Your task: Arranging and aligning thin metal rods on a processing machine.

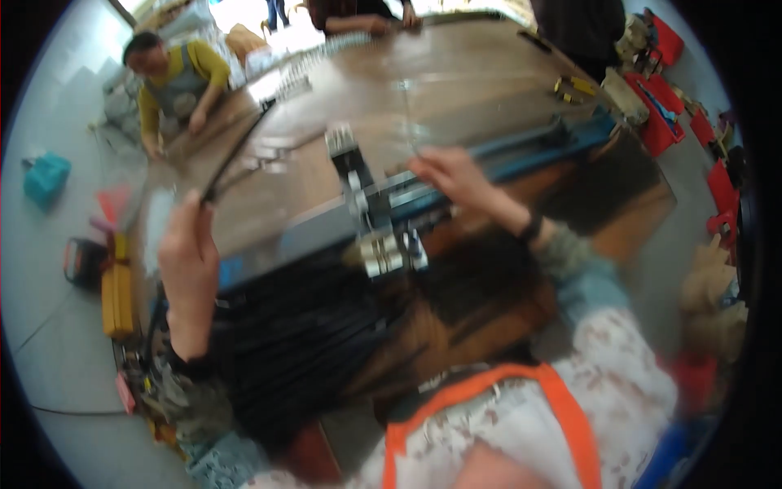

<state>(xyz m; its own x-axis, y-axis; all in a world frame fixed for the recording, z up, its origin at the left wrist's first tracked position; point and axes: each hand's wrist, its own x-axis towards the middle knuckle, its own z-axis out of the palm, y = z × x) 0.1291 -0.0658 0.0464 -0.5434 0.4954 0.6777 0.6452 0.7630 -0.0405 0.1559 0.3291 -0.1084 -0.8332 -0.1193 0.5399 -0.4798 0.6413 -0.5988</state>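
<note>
My left hand (189, 254), raised at the left of the table, is closed on the end of a thin black strip (236, 152). The strip slants away toward the far side. My right hand (456, 181) is over the long rail fixture (314, 224), its thumb and fingers pinched together; what they hold, if anything, cannot be made out in the blur. Between my hands a black and silver clamp-like device (358, 194) sits across the rail. Just below it is a pale metal block (383, 251) with slots. A blue bar (538, 161) runs along the fixture's right part.
A heap of long black strips (301, 342) lies at the table's near side. A yellow tool (575, 88) is at the far right. One person in yellow sleeves (183, 77) works at the far left; others stand at the far edge. Red bins (656, 122) line the right floor.
</note>
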